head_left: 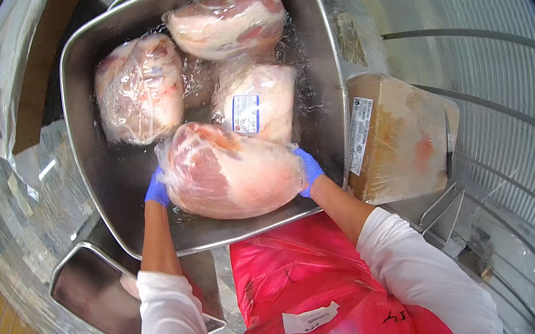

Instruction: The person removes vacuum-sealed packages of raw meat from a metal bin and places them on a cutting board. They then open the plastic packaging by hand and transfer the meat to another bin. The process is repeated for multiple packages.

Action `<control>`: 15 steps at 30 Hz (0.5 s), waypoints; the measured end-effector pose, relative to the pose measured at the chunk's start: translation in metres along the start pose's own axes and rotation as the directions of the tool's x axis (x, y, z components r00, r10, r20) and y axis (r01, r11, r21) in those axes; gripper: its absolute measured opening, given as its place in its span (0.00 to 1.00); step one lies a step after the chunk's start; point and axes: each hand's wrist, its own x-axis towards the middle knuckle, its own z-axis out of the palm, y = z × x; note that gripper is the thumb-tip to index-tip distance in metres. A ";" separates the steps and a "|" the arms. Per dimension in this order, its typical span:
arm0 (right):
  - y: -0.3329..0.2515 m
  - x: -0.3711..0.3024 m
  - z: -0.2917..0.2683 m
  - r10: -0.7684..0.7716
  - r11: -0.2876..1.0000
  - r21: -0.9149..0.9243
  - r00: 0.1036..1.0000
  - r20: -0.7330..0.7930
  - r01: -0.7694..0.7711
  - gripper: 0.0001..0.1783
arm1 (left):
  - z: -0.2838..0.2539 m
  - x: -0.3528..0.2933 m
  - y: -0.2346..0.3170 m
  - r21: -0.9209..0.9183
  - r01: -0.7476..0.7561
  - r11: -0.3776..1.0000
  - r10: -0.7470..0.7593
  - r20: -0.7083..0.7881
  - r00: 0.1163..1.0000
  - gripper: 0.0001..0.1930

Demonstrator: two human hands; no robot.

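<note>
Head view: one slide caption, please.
Left hand and right hand hold bagged meat; three other pieces lie in the metal tub.

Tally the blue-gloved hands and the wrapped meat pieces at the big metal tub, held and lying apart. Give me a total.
Blue-gloved hands, left hand and right hand: 2
Wrapped meat piece held between them: 1
Others lying in the metal tub, far piece, left piece and labelled piece: 3
Total: 6
</note>
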 end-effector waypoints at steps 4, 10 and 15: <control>-0.001 -0.005 -0.015 0.004 0.998 0.067 0.993 0.119 -0.012 0.19 | 0.043 -0.057 0.005 0.287 -0.238 0.928 0.257 -0.027 0.966 0.21; 0.003 -0.020 -0.014 0.034 0.984 0.167 0.988 0.149 -0.059 0.18 | 0.077 -0.145 -0.005 0.509 -0.301 0.807 0.491 -0.293 0.820 0.19; 0.001 -0.080 0.001 0.043 0.986 0.159 0.999 0.014 -0.045 0.18 | 0.123 -0.226 -0.008 0.630 -0.404 0.663 0.626 -0.171 0.761 0.11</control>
